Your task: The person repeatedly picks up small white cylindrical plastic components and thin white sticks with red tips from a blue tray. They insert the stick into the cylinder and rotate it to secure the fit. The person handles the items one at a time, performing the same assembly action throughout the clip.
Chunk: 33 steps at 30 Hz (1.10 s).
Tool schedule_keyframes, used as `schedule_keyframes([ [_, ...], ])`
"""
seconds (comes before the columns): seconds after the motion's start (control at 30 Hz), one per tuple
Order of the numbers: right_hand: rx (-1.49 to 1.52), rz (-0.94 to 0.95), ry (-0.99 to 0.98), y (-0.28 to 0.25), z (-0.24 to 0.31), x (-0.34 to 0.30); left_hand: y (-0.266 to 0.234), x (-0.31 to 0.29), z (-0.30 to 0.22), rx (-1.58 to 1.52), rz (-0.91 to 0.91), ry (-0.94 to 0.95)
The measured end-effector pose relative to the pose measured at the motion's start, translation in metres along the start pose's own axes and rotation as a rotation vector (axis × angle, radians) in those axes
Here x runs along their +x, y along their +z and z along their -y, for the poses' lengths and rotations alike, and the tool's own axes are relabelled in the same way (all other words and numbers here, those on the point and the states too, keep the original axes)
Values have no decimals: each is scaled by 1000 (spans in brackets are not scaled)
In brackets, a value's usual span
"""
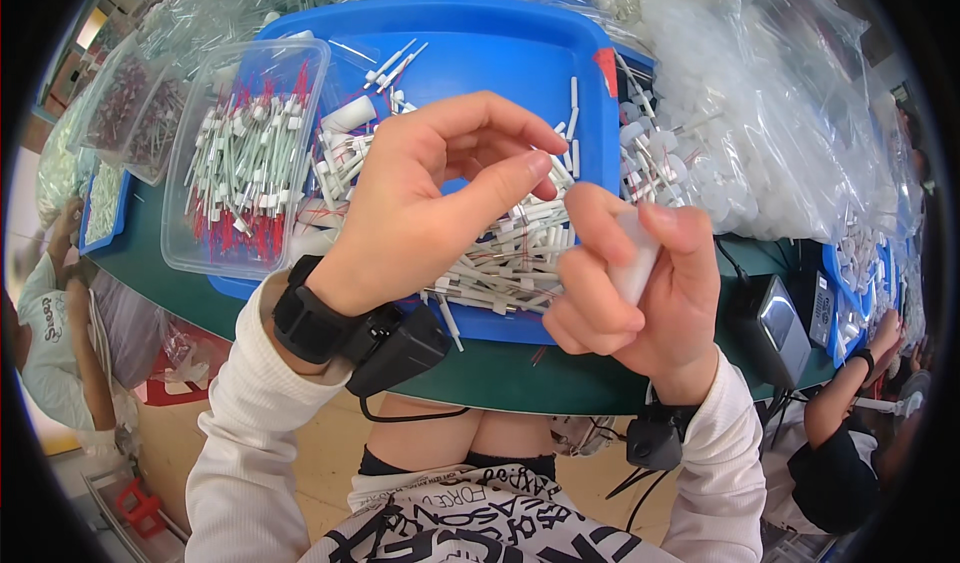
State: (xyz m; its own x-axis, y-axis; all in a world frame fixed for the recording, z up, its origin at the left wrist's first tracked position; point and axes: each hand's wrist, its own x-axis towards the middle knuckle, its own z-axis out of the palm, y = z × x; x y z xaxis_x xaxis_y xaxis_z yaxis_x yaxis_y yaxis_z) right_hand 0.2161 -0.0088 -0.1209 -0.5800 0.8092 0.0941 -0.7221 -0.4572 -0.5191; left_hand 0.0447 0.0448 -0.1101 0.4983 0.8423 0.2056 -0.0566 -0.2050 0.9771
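Note:
My right hand (640, 283) is wrapped round a white cylinder (637, 260), which stands tilted between thumb and fingers above the near right part of the blue tray (480, 38). To its left, my left hand (440, 188) hovers over the tray with its fingers curled and the thumb tip against them. Anything pinched there is too small or hidden to make out. Beneath both hands lies a heap of thin white tubes (505, 273) with metal ends and red wires. A larger white cylinder (349, 115) lies in the tray beside my left hand.
A clear plastic box (180, 233) at the left holds bundled white pieces with red wires. Clear bags (790, 153) of white parts rise at the right. A black device (775, 328) sits on the green table (480, 373). Other people work at both sides.

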Motion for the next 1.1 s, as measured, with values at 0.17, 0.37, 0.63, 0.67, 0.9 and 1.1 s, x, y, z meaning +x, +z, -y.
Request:
schedule_keyframes([
  [0.17, -223, -186, 37, 20, 4, 3, 0, -1, 2, 4, -19, 15],
  [0.37, 15, 0, -14, 2, 1, 1, 0, 0, 0, 19, -13, 14],
  [0.63, 66, 140, 89, -11, 7, -2, 1, -1, 1, 13, -10, 10],
  [0.67, 57, 169, 87, -12, 7, -2, 2, -1, 1, 9, -7, 10],
  [0.9, 74, -27, 40, 3, 5, -1, 1, -1, 1, 5, -6, 4],
  [1.1, 188, -61, 114, 2, 5, 2, 0, -1, 1, -2, 0, -9],
])
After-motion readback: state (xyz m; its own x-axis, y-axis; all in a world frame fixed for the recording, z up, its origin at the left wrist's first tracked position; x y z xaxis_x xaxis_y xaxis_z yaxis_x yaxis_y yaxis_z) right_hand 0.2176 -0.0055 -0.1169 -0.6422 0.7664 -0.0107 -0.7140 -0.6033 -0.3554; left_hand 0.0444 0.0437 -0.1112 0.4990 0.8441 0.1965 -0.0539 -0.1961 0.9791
